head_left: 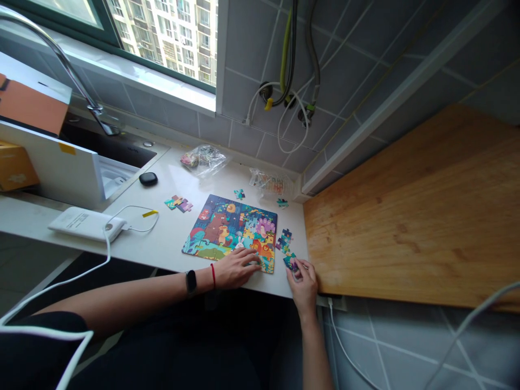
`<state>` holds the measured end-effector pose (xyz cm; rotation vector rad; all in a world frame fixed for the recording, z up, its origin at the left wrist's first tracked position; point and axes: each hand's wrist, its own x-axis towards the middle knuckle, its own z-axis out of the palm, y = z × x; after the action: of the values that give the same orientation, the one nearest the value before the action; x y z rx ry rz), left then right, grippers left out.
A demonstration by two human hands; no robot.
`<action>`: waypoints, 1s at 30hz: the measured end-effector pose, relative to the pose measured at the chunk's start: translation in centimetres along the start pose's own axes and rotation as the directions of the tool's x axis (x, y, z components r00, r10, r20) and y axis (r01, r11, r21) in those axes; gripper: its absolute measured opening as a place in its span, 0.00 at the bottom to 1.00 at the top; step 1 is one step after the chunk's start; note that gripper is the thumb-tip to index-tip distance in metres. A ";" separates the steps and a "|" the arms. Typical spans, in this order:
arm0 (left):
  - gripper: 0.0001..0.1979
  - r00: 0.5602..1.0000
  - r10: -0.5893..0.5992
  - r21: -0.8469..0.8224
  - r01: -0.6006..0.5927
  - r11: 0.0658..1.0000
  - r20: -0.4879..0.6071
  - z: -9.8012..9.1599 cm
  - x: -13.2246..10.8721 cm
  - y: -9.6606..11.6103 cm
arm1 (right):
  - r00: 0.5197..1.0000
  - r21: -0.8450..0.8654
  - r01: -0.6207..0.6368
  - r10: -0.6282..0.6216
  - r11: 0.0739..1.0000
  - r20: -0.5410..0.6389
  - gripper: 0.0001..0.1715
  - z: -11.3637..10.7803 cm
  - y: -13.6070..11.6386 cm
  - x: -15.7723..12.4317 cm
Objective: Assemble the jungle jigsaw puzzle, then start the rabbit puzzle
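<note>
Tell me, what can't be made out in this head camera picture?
In the head view:
The jigsaw piece: the right hand covers part of it.
The jigsaw puzzle's near edge: the left hand hides part of it.
The clear plastic bag's contents: crumpled plastic blurs them.
The tan box: cut off by the left edge.
The white power bank's label: too small to read.

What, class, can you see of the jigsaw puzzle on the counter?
The jigsaw puzzle is a flat, squarish, cardboard-looking picture of cartoon animals, including a bear, rabbit, lion and peacock, in bright colours on dark blue. Mostly assembled, it lies on the white counter. Loose pieces sit off its right side. The left hand rests on its near edge; the right hand holds a piece beyond its near right corner.
</note>
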<state>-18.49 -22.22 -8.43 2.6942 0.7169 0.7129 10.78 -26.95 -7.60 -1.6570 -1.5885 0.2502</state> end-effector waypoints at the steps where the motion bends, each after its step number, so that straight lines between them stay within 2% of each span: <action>1: 0.19 1.000 0.013 -0.009 -0.013 1.000 0.002 0.0 0.0 0.0 | 1.000 0.008 0.014 -0.014 1.000 0.004 0.22 -0.1 -0.4 -0.2; 5: 0.18 0.999 -0.009 -0.055 0.008 0.998 -0.031 -0.3 0.1 0.2 | 0.996 0.026 0.079 -0.080 0.997 0.038 0.22 -0.3 -2.6 -0.9; 10: 0.23 0.993 -0.071 -0.138 0.058 0.989 -0.095 -1.2 0.0 1.3 | 0.963 0.094 0.176 -0.191 0.980 0.192 0.20 0.2 -6.6 -2.1; 12: 0.24 0.992 -0.099 -0.169 0.084 0.982 -0.084 -1.8 -0.6 1.9 | 0.943 0.127 0.179 -0.207 0.976 0.259 0.21 0.7 -8.0 -2.6; 17: 0.18 0.972 -0.214 -0.204 0.192 0.960 -0.096 -3.5 -3.6 2.5 | 0.890 0.191 0.181 -0.243 0.965 0.386 0.22 2.0 -10.3 -3.5; 20: 0.19 0.965 -0.239 -0.199 0.214 0.956 -0.112 -4.7 -5.5 2.2 | 0.868 0.203 0.194 -0.264 0.960 0.421 0.20 2.6 -10.7 -3.1; 25: 0.15 0.932 -0.292 -0.158 0.262 0.952 -0.215 -7.2 -7.8 0.0 | 0.875 0.156 0.208 -0.255 0.966 0.412 0.18 2.6 -9.3 -0.1; 27: 0.14 0.909 -0.320 -0.145 0.291 0.946 -0.266 -8.3 -8.6 -1.2 | 0.868 0.138 0.208 -0.248 0.968 0.431 0.17 2.5 -8.5 1.4; 30: 0.13 0.853 -0.394 -0.145 0.366 0.919 -0.343 -9.7 -9.8 -3.1 | 0.855 0.100 0.211 -0.233 0.972 0.463 0.17 2.5 -7.4 3.1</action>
<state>-32.21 -23.53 -5.23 2.2620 1.2438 1.1174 4.24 -24.02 -3.26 -1.4234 -2.1034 0.6029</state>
